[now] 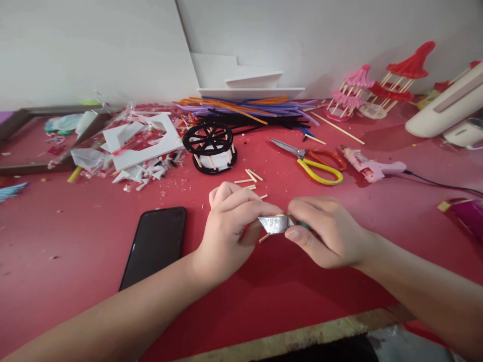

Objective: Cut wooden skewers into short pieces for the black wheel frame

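My right hand (328, 231) grips a craft knife (274, 224) with a wide silver blade and a bit of green handle showing between the fingers. The blade points left, toward my left hand (236, 221), whose fingers are curled and pressed together. A pale sliver of wooden stick (280, 215) shows at the left fingertips, against the top of the blade; most of it is hidden. Below the blade, another stick end (264, 238) pokes out. Just beyond my left hand, several short cut sticks (253, 175) lie on the red table (287, 311).
Behind the hands stand a black wheel-topped model (209, 138), scissors (320, 171) and a pink glue gun (372, 166). A phone (154, 246) lies left. Foam scraps (147, 146), pipe cleaners (241, 108) and small carousel-like models (407, 70) line the back. A lamp (445, 103) leans at right.
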Demonstrator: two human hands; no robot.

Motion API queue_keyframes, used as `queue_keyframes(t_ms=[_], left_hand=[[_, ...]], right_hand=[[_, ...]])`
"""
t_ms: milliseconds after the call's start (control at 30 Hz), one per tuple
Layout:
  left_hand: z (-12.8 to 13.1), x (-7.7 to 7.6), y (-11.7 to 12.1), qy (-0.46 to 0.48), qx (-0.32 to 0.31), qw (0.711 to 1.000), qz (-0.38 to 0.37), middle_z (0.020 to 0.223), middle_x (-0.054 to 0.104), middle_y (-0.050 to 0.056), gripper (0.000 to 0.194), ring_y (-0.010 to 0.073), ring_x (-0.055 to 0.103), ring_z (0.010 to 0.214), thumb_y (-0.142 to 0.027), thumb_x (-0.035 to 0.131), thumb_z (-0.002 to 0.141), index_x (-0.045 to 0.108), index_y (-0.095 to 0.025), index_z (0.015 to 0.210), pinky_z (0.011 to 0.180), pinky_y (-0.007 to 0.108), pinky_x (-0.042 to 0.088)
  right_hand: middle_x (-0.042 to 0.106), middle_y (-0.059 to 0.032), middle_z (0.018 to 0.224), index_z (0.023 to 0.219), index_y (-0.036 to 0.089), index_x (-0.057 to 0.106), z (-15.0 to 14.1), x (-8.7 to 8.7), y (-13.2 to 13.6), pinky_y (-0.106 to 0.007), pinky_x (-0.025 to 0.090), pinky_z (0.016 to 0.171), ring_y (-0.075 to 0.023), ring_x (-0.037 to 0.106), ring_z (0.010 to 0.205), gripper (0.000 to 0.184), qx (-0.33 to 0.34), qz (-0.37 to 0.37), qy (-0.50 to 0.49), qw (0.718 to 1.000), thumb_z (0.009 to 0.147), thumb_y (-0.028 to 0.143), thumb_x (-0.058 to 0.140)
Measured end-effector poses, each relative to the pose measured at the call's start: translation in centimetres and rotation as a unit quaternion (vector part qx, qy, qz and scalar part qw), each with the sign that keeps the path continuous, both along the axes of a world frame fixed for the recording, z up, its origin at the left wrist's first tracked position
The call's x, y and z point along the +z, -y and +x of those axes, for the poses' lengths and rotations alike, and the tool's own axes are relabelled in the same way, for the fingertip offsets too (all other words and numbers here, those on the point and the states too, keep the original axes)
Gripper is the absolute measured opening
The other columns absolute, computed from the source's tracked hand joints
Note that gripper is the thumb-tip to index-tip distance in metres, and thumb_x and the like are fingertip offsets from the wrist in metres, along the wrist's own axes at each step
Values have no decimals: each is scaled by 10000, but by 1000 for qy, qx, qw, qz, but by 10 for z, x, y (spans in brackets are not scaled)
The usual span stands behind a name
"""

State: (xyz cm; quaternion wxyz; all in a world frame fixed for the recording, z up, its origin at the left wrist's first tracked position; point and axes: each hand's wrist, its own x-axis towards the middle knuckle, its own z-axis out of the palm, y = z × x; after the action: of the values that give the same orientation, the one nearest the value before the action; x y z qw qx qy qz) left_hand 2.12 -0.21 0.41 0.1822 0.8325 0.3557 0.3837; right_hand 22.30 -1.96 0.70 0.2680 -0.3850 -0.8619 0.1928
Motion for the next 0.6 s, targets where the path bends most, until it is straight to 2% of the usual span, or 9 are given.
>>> queue_keyframes(t_ms=[600], left_hand=[[-1,2,2,2,-10,1000,-14,769,665,19,218,186,498,770,-58,554,837,671,-238,874,722,357,369]], right_hand=[[379,44,639,711,202,369,0,1,-1,-248,250,518,-92,324,553,318,15,-17,-14,1000,944,412,421]])
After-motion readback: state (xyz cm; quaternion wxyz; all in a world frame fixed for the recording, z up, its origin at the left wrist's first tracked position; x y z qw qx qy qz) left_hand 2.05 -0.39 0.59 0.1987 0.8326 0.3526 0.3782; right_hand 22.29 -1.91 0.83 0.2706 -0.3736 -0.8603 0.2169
